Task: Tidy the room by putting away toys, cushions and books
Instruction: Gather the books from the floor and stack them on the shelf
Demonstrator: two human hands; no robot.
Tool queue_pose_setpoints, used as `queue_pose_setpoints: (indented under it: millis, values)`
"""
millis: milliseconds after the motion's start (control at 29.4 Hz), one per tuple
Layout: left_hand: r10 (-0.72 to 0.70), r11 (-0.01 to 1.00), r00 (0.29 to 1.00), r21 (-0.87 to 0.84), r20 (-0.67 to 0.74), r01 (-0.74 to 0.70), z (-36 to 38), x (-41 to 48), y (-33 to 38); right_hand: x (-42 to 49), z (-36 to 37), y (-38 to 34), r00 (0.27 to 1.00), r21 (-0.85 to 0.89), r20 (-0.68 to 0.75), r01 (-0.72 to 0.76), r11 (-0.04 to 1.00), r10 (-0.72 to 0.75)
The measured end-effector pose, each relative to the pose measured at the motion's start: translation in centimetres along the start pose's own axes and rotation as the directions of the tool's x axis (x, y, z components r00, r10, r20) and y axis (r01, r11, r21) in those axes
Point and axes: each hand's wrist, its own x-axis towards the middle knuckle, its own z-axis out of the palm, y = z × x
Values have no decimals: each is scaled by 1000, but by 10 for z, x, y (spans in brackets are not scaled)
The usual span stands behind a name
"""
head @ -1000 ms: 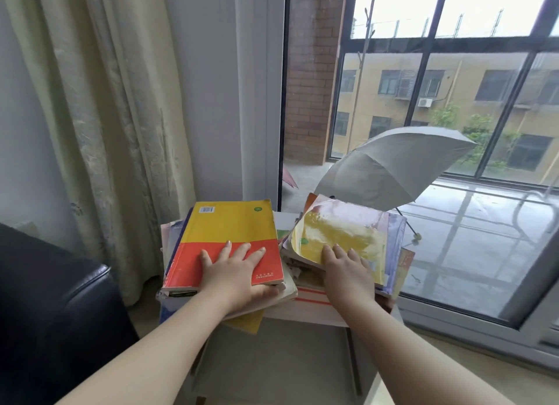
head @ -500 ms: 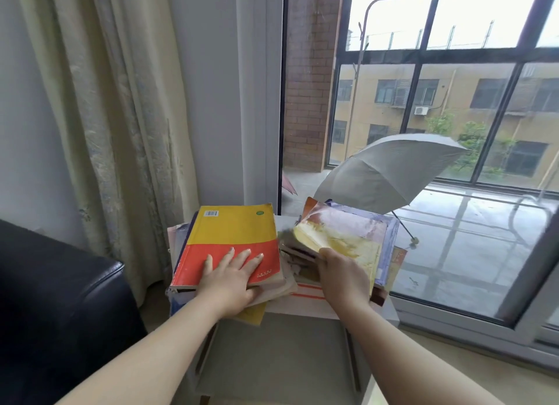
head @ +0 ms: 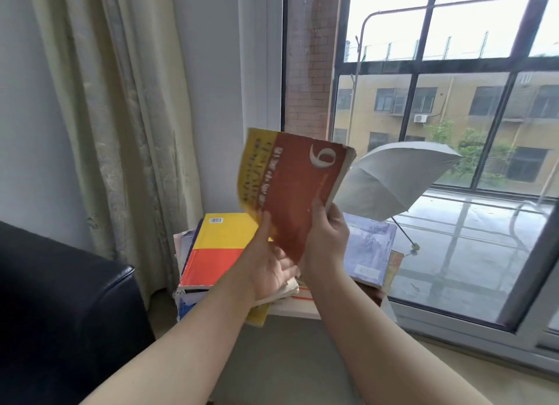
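Since a second ago your hands have left the two piles, and the worn red-and-yellow softcover book (head: 290, 190) has come up off the right-hand pile into the air. Your right hand (head: 328, 238) grips its lower right edge, thumb on the cover and fingers behind. Your left hand (head: 269, 268) pinches the lower left part, thumb flat on the front and fingers behind and beneath. The book stands almost upright, its long axis running up and away from you and its lower corner between your palms. It hangs over the gap between the yellow-and-orange book (head: 217, 247) on the left pile and the lilac-covered book (head: 367, 247) on the right pile, both near the back edge of the white worktop (head: 298, 309). Either pile lies directly below it, so lowering it flat probably suits either hand.
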Motion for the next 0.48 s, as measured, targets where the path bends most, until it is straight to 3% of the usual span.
queue_pose_setpoints:
  millis: [68,102,204,306,476]
  values:
    - [116,957,991,-260,-64,-129,2,2,3,-4,0,1,987,126,122,-123,984,108]
    - [205,929,967,-280,-150,-241,-2,5,6,-3,0,0,978,129,156,-158,979,137]
    - [418,893,834,-7,-361,-451,-27,15,15,6,-6,-7,961,88,150,-246,965,231]
    - [513,854,749,340,-420,-394,-48,10,21,19,-22,3,928,-13,91,-362,932,362]
    - [520,729,801,643,-296,-236,-79,1,20,20,-35,23,799,-427,29,-534,730,601]
